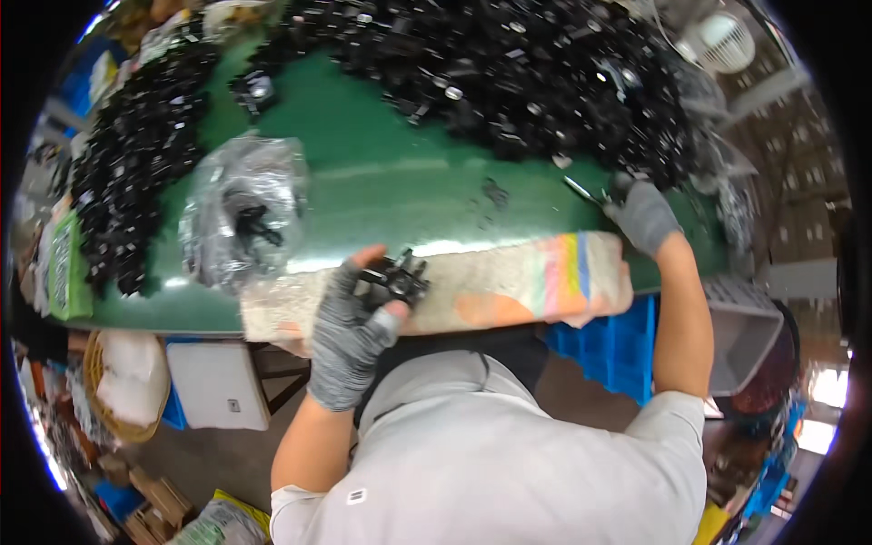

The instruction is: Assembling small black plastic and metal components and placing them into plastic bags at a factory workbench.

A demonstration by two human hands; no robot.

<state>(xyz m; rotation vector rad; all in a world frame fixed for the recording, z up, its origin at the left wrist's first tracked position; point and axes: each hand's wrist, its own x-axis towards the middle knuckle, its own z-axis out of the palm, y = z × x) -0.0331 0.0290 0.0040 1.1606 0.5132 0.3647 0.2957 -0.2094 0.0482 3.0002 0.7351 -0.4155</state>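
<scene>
My left hand [350,331], in a grey knit glove with bare fingertips, is closed around a small black plastic part [397,278] with several projecting arms. It holds this part above the near edge of the table, over a folded patterned cloth pad [445,291]. Farther right, my gloved right hand [646,218] is at the edge of a large heap of black parts [545,86]. A slim silver-tipped tool [582,190] points left from its fingers, which look closed on it; motion blur hides the exact grip. Dark pieces sit against the same fingers.
Black parts form another long pile [145,154] on the green tabletop [363,136]. A clear plastic bag [245,213] with dark pieces lies left of centre. Small black bits [493,193] rest mid-table. Below the edge are a blue crate [609,345], a grey bin [749,331] and a wicker basket [94,386].
</scene>
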